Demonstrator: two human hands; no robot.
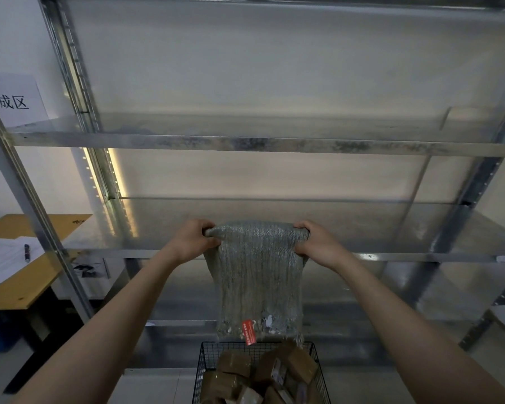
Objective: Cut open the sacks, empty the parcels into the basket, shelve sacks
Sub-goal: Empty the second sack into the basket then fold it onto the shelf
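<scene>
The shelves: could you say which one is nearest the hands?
The shelf directly behind the left hand and right hand gripping the sack; others lie higher or lower.

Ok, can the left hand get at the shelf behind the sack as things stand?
Probably yes: the left hand, gripping the sack, is level with the shelf, and nothing lies between.

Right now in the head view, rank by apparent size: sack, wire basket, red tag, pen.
1. sack
2. wire basket, cropped by the frame edge
3. red tag and pen look alike; not ranked
</scene>
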